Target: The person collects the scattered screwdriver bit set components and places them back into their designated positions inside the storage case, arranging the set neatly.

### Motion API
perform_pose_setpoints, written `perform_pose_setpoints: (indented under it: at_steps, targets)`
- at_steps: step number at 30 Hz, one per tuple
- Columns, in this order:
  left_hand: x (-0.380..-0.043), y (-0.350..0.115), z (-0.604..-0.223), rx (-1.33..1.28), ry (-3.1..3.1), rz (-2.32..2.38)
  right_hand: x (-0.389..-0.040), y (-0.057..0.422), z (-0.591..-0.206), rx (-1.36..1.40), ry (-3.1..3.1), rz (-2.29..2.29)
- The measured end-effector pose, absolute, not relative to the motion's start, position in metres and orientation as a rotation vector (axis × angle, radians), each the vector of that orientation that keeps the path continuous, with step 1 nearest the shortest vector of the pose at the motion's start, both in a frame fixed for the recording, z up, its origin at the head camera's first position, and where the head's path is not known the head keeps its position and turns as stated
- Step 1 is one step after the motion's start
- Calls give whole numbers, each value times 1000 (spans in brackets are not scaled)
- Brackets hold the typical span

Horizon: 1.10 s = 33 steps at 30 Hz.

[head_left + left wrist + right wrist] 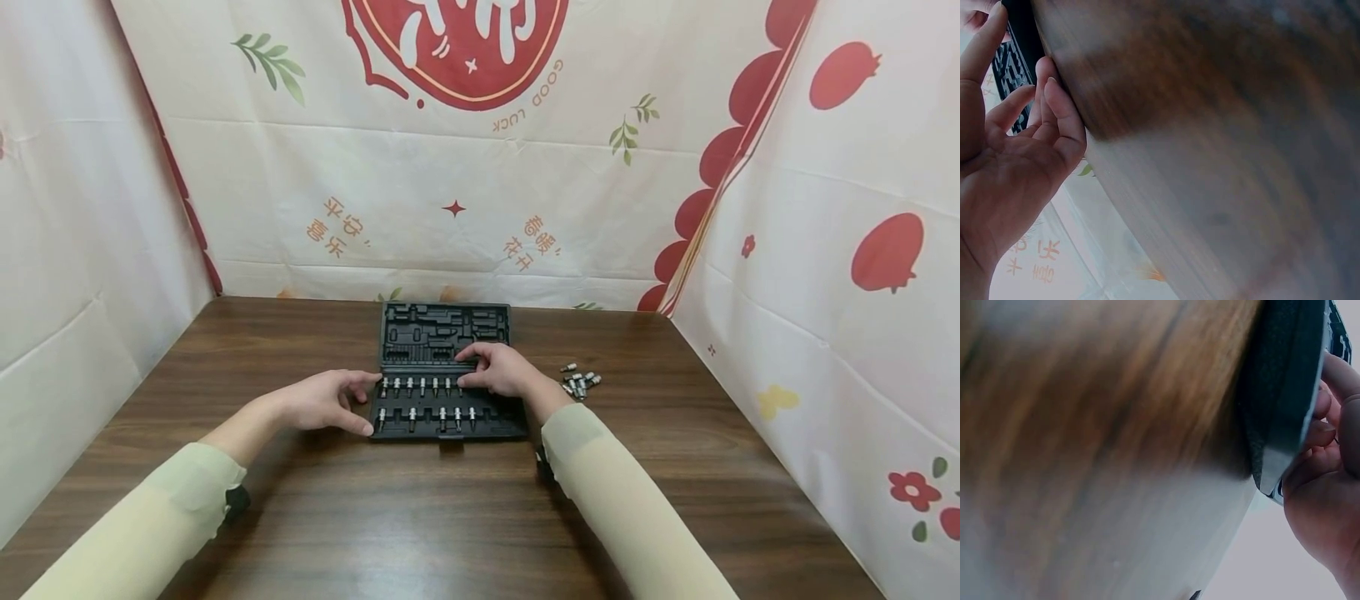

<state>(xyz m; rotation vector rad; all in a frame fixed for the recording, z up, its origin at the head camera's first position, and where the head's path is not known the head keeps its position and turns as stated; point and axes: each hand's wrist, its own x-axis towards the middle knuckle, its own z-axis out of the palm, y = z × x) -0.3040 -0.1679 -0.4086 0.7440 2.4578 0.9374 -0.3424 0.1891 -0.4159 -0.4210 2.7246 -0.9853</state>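
Observation:
A black socket case [498, 425] lies unfolded on the table, its lid [442, 329] tipped back at the far side. Silver bit sockets [412, 417] stand in two rows in the base. At the case's left edge rests my left hand [322, 402], thumb by the front corner and index finger by the hinge end; its fingers are relaxed. My right hand [506, 371] reaches over the right half, thumb tip at the right end of the back row, index finger spread apart from it toward the lid. In the right wrist view, the case wall [1285, 394] hides part of its fingers.
Several loose bit sockets [579, 383] lie in a small pile right of the case, beside the right forearm. The brown wood table [420, 525] is bordered by printed cloth [450, 167] at the back and on both sides.

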Motion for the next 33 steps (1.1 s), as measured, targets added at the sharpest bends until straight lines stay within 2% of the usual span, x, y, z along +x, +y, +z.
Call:
perform_pose_setpoints:
  at_steps: [12,22,33]
  targets:
    - [-305,-168,-410,788,2443,961,-339,207,-407,-495,2557,-1207]
    - [-306,-168,-410,785,2443,965,-319,227,-387,-510,2558,-1250]
    - [-303,-169,-410,763,2439,974,-299,265,-383,-501,2573,-1265]
